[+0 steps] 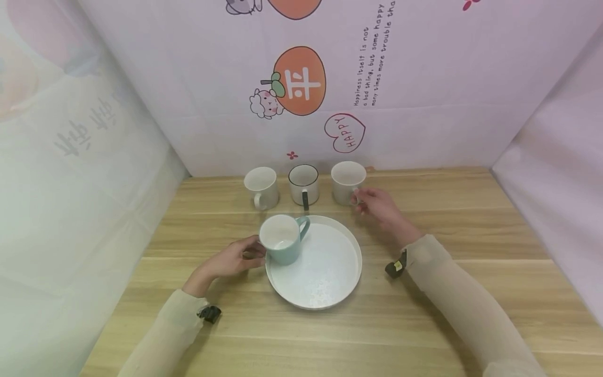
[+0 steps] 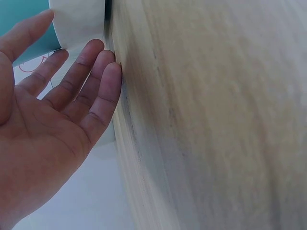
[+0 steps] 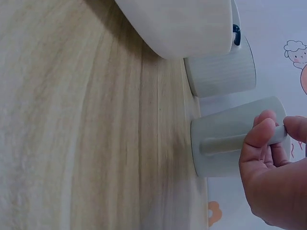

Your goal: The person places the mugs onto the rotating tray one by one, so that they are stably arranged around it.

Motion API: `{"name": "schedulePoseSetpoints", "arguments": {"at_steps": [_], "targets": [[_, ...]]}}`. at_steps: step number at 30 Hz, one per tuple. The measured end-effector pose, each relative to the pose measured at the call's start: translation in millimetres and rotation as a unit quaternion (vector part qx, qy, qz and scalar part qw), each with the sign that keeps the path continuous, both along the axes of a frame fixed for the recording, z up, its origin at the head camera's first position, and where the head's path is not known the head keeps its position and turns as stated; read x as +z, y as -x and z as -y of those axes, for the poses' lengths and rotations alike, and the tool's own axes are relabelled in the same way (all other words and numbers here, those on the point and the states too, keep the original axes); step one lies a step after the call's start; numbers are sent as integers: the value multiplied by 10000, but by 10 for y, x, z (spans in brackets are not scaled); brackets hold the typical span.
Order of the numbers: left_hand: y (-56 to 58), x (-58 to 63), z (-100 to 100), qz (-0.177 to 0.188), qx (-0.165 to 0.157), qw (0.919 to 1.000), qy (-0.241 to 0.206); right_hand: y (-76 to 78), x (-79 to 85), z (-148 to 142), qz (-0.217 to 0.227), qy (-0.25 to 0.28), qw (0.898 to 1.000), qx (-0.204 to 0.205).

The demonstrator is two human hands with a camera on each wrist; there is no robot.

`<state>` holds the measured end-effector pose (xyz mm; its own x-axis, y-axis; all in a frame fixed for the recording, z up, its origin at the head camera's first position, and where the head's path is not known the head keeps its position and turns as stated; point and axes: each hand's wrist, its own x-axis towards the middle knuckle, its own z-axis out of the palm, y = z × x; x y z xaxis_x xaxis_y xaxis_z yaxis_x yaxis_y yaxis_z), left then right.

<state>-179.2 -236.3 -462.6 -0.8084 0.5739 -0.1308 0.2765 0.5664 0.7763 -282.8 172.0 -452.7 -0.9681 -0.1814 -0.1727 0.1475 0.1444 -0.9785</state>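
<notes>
At the right end of the back row, our right hand (image 1: 377,205) pinches the handle (image 3: 225,144) of a white mug (image 1: 347,180), thumb against the curled fingers, while the mug stands upright on the table (image 1: 372,335). To handle it well, we would judge it best to keep that pinch firm and central on the handle, hold the mug level and leave room beside its neighbours. Our left hand (image 1: 234,257) is loosely spread, palm exposed, just beside the left edge of a round white tray (image 1: 325,269); we cannot tell whether its fingertips touch. On that side of the tray stands a teal mug (image 1: 283,243), its handle turned to the far right. Left along the row come a dark-rimmed mug (image 1: 303,189) with a dark handle, then another pale mug (image 1: 264,191). Under it all we have pale, streaky wood-look boards, and behind, a white cloth (image 1: 414,68) printed with a red heart (image 1: 345,133) and an orange fruit (image 1: 308,57); more pale cloth hangs at both sides.
</notes>
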Motion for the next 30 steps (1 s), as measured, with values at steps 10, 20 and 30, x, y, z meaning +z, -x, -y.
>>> {"name": "schedulePoseSetpoints", "arguments": {"at_steps": [10,20,30], "targets": [[2,-14,4,25,-16,10000,-17,-18,-36,37,-250,-212,9992,-245],[0,-21,2,-8,-27,10000,-28,-37,-60,39,-343,-63,9987,-375],[0,3,-6,-8,-12,10000,13,-72,-64,37,-489,259,9979,-333]]}}
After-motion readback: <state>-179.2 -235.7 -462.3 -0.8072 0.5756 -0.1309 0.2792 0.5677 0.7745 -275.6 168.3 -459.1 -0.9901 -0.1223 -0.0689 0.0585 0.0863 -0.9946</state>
